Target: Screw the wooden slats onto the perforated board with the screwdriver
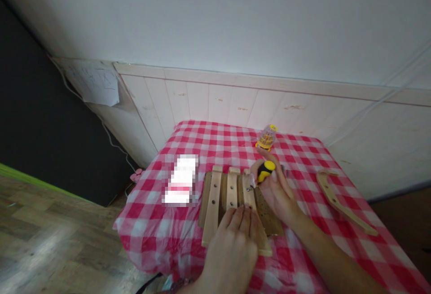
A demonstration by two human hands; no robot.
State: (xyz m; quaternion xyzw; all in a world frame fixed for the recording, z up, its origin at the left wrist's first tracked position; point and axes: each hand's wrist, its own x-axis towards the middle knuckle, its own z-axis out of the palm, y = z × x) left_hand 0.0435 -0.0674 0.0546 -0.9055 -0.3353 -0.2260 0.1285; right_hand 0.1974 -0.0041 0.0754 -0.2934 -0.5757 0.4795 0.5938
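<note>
My right hand (278, 190) is closed round a black-and-yellow screwdriver (266, 171), which leans over the rightmost of three pale curved wooden strips. A screw (249, 189) in that strip sits at the tool's lower end; whether the tip is in its head I cannot tell. My left hand (235, 242) lies flat across the middle and right strips, its thumb hidden. The left wooden strip (213, 215) and the middle strip (232, 184) each show two dark screws. Under the strips lies a darker brown wooden board (269, 215), partly covered by my hands.
A clear case of bits with yellow ends (267, 137) stands at the back of the red-and-white checked tablecloth (215, 139). One loose curved wooden piece (336, 204) lies at the right. A blurred-out white item (182, 179) lies left of the board. Behind is a white panelled wall (218, 101).
</note>
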